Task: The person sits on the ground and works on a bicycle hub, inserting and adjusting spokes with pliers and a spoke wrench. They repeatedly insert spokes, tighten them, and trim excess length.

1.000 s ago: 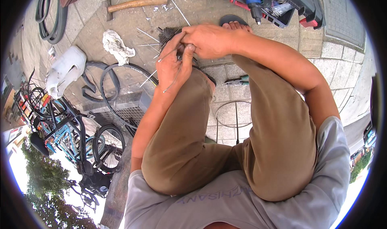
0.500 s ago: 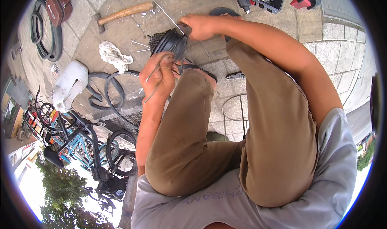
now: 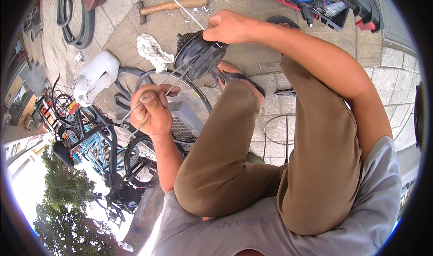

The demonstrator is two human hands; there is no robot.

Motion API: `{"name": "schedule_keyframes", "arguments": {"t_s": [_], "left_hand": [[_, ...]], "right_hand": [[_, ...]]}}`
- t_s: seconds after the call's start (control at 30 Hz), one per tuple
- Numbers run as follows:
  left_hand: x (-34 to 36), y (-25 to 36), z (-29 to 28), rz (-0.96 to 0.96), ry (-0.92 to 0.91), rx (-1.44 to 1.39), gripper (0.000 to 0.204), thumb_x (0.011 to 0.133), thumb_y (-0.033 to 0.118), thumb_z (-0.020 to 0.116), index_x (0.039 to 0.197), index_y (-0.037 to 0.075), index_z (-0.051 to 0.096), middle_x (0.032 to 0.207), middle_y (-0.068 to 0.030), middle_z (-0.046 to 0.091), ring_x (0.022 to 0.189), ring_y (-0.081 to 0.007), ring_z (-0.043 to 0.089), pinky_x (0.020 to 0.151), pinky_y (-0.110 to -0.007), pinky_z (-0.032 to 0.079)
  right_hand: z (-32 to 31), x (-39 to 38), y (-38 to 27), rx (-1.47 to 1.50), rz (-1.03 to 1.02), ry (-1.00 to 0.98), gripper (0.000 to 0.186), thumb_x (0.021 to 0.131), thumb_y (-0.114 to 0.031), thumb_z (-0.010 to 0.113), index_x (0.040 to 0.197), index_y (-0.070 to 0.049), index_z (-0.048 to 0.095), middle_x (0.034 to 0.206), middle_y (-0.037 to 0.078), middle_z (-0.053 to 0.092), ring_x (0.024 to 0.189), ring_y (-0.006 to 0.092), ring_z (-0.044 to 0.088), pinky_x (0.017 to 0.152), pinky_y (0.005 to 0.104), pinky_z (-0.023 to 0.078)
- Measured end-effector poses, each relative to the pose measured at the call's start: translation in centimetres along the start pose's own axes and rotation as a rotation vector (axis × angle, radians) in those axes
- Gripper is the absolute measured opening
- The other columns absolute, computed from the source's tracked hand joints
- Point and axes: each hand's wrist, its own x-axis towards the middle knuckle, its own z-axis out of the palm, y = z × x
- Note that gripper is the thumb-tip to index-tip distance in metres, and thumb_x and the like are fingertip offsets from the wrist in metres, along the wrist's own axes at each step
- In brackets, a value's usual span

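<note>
A black round wheel hub (image 3: 202, 54) with a toothed sprocket sits tilted on the paving in front of my knees. My right hand (image 3: 231, 27) grips its upper edge. My left hand (image 3: 151, 110) is closed around thin metal spokes (image 3: 173, 78) that run from the hub down to my fist and stick out below it. My foot in a sandal (image 3: 234, 78) rests just right of the hub.
A wooden-handled hammer (image 3: 173, 5) and loose spokes lie beyond the hub. A white rag (image 3: 153, 53), a white jug (image 3: 95, 76), tyres (image 3: 74, 17), a wheel rim (image 3: 176, 102) and parked bicycles (image 3: 90, 138) are to the left. An open toolbox (image 3: 324, 3) stands at top right.
My left hand has pulled away from the hub toward me, drawing the spokes out. My right hand stays on the hub, which now shows fully.
</note>
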Motion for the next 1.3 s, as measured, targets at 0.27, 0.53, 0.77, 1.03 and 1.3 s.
{"name": "schedule_keyframes", "arguments": {"t_s": [0.27,0.53,0.77,1.03,1.3], "left_hand": [[-2.9,1.7,-3.8,0.149,0.024,-0.054,0.045,0.113,0.037,0.055,0.096,-0.005,0.060,0.063,-0.0069,0.049,0.058,-0.0252,0.064,0.054,-0.039,0.056],[-3.8,0.1,-4.7,0.088,0.067,-0.127,0.047,0.113,0.038,0.056,0.096,-0.005,0.060,0.063,-0.0056,0.047,0.060,-0.0260,0.064,0.057,-0.038,0.055],[-5.0,-0.3,-5.9,0.019,0.068,-0.184,0.048,0.111,0.038,0.059,0.091,-0.006,0.060,0.065,-0.0066,0.049,0.065,-0.0266,0.065,0.059,-0.038,0.055],[-4.2,0.9,-6.0,0.055,-0.035,-0.080,0.049,0.112,0.038,0.057,0.087,-0.004,0.059,0.064,-0.0080,0.052,0.064,-0.0220,0.064,0.057,-0.033,0.051],[-4.1,0.2,-5.6,-0.025,0.071,-0.162,0.049,0.113,0.037,0.057,0.091,-0.006,0.065,0.072,-0.0114,0.065,0.061,-0.0152,0.061,0.061,-0.031,0.055]], "right_hand": [[2.4,-2.1,-8.6,-0.403,-0.270,0.223,0.030,0.082,-0.030,0.067,0.082,0.000,0.067,0.075,0.018,0.069,0.072,0.0315,0.068,0.069,0.0451,0.053],[3.8,1.2,-11.1,-0.718,-0.228,0.157,0.040,0.083,-0.039,0.067,0.088,0.001,0.072,0.079,0.020,0.071,0.078,0.0385,0.071,0.075,0.0489,0.056],[4.7,2.1,-12.1,-0.708,-0.110,0.054,0.040,0.083,-0.038,0.072,0.089,0.002,0.074,0.081,0.021,0.072,0.078,0.0346,0.072,0.074,0.0462,0.056],[4.5,2.2,-13.1,-0.753,-0.184,-0.031,0.038,0.084,-0.035,0.073,0.090,0.002,0.074,0.082,0.021,0.072,0.079,0.0349,0.071,0.074,0.0454,0.056],[4.2,4.8,-12.4,-0.637,-0.086,0.154,0.042,0.087,-0.039,0.069,0.092,0.002,0.071,0.081,0.021,0.073,0.079,0.0333,0.073,0.073,0.0465,0.056]]}}
